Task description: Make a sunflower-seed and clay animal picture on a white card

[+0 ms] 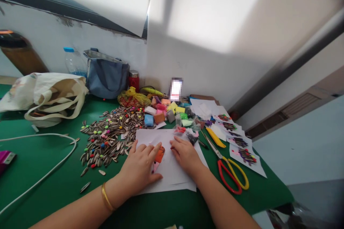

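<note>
My left hand (141,167) lies flat on a sheet of white paper (172,175), fingers spread, its index finger and thumb pressing an orange and pink clay shape (159,156) stuck to the sheet. A gold bangle (106,197) sits on that wrist. My right hand (185,154) rests on the same paper just right of the clay, its fingers curled down against the sheet; nothing shows in them.
A heap of sunflower seeds (110,137) with small coloured beads lies left of the paper. Clay blocks (161,112) sit behind. Red-and-yellow scissors (231,173), a yellow knife (215,137) and decorated cards (245,154) lie to the right. Cloth bags (48,94), a bottle and a white cable (40,177) occupy the left.
</note>
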The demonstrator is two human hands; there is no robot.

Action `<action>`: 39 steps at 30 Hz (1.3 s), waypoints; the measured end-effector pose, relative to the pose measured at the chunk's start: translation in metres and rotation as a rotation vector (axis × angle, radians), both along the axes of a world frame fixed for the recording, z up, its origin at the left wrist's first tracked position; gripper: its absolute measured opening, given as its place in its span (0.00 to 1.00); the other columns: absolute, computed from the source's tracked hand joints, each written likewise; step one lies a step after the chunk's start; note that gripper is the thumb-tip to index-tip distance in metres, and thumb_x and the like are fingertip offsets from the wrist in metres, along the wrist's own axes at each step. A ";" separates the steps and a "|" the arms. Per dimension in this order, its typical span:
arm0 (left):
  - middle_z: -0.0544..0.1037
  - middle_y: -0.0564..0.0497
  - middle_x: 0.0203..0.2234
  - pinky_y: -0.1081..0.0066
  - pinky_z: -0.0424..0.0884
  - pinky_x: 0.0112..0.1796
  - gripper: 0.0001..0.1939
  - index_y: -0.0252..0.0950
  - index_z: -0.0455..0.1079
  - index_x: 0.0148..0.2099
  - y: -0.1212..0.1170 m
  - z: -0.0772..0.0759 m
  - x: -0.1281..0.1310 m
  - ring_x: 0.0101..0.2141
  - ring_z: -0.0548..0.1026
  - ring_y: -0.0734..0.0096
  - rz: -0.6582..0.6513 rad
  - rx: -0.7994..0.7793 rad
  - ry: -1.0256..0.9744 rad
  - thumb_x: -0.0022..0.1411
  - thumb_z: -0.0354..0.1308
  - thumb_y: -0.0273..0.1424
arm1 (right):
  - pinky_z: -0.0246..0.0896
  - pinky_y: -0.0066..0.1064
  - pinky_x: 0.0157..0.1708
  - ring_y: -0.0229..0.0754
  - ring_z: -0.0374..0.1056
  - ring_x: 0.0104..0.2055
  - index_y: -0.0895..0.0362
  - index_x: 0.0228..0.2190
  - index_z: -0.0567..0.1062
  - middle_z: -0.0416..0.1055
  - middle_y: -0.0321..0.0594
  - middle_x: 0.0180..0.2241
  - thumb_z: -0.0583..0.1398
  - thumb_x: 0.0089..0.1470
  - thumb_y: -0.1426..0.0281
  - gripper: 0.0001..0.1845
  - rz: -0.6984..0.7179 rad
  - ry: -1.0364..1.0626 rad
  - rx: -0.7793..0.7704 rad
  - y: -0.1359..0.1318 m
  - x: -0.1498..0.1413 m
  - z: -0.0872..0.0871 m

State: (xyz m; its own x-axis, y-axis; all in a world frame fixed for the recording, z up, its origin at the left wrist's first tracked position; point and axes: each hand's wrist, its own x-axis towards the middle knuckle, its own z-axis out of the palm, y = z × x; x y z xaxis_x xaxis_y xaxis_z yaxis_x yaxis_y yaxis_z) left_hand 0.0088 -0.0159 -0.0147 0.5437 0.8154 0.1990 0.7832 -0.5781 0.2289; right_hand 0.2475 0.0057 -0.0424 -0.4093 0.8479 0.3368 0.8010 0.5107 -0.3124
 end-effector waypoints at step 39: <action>0.79 0.51 0.33 0.67 0.71 0.38 0.07 0.38 0.72 0.39 0.055 -0.008 -0.020 0.35 0.76 0.64 0.206 -0.091 -0.515 0.62 0.54 0.33 | 0.62 0.39 0.49 0.45 0.72 0.47 0.55 0.43 0.75 0.78 0.43 0.43 0.58 0.60 0.75 0.10 -0.034 0.085 -0.004 -0.002 -0.005 0.007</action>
State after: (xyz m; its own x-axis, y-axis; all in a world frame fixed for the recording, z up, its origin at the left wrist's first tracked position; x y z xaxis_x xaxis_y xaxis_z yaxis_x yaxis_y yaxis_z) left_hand -0.0116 0.0394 -0.0231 0.2225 0.9207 0.3206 0.6521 -0.3850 0.6531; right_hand 0.2424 0.0037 -0.0355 -0.3502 0.8624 0.3656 0.7884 0.4822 -0.3821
